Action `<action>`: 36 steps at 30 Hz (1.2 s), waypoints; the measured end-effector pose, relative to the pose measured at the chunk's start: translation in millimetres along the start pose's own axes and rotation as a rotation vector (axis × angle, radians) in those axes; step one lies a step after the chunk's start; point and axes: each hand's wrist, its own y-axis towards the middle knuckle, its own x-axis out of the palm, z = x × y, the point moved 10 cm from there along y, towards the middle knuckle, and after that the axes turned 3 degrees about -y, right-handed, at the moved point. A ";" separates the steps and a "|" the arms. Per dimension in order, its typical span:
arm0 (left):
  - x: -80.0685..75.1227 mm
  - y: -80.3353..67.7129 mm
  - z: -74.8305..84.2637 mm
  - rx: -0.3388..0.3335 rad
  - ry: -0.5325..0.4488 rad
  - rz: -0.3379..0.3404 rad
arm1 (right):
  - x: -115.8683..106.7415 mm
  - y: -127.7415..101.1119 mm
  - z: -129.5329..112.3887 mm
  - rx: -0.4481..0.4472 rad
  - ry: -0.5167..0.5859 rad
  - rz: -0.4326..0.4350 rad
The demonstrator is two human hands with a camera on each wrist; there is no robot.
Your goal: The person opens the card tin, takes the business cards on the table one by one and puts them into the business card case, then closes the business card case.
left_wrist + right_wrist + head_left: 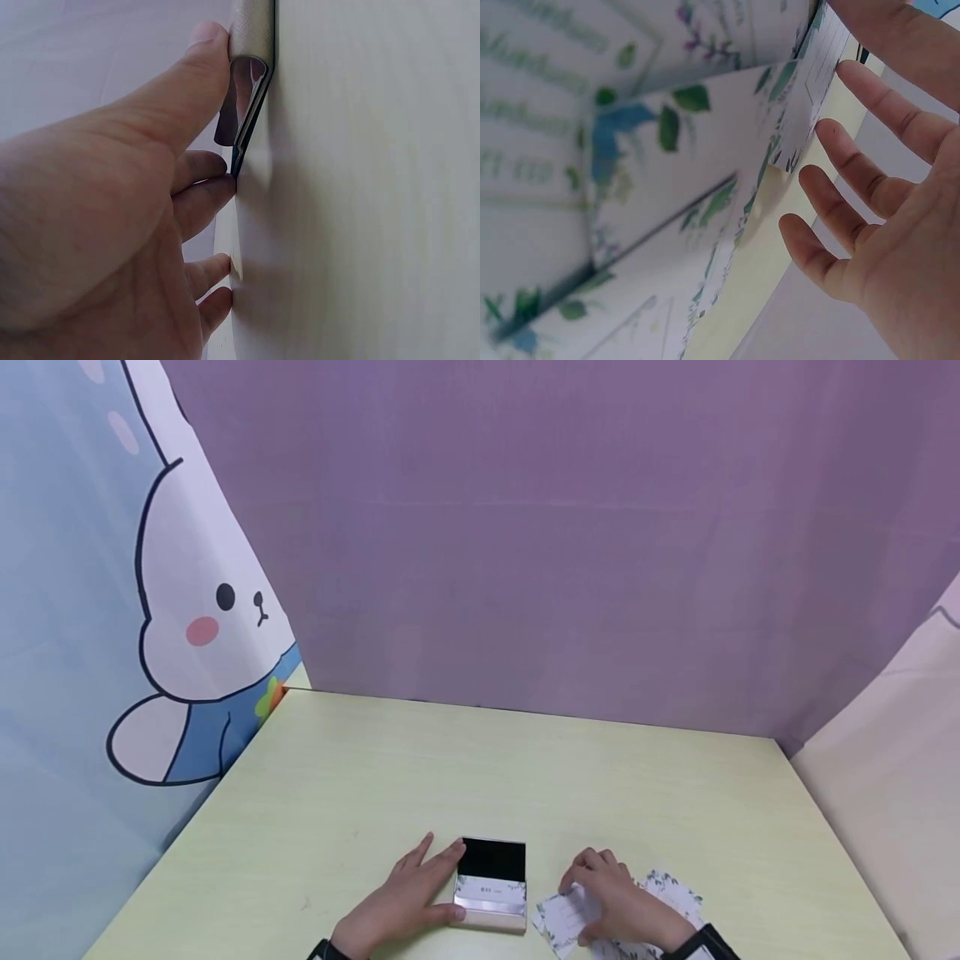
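Note:
A business card case [490, 922] lies flat on the table, its lid folded back to show a black inner panel [491, 860] and a printed white card [491, 890] inside. My left hand [408, 893] rests along its left side with fingers spread, the thumb at the near corner and the index fingertip at the far corner. In the left wrist view the case's curved end [251, 34] sits beside the thumb. To the right, my right hand [611, 897] grips a white card [567, 914] with leafy corners, fingertips at its far edge and thumb at its near edge.
More leaf-patterned cards [672, 893] lie loosely overlapped under and beside the right hand, large and blurred in the right wrist view. The pale table [375, 760] meets a purple curtain [525, 543] at the back and a cartoon-printed cloth [187, 610] at the left.

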 end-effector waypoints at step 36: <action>-6.7 -0.5 6.5 -0.026 -0.056 0.025 | 93.7 89.6 156.4 -0.256 0.246 0.269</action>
